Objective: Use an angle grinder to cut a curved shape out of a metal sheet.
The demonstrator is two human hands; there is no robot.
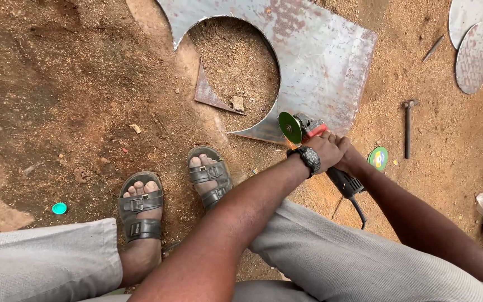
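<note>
Lying far left on the reddish dirt, a small teal plastic cap (59, 208); standing beside it, two feet in grey buckled sandals (141, 206). Gripping, left hand (324, 150) (black wristwatch) and right hand (349, 159) both wrapped tightly, a grey angle grinder (320, 146), green disc touching the rusty sheet-metal plate (320, 56). Resting further right, a hammer (407, 126).

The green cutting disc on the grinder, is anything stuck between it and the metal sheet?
Nothing visible is. The green cutting disc of the angle grinder sits right at the metal sheet's near edge, with only bare dirt around. Both hands, left hand and right hand, grip the grinder behind the disc.
</note>
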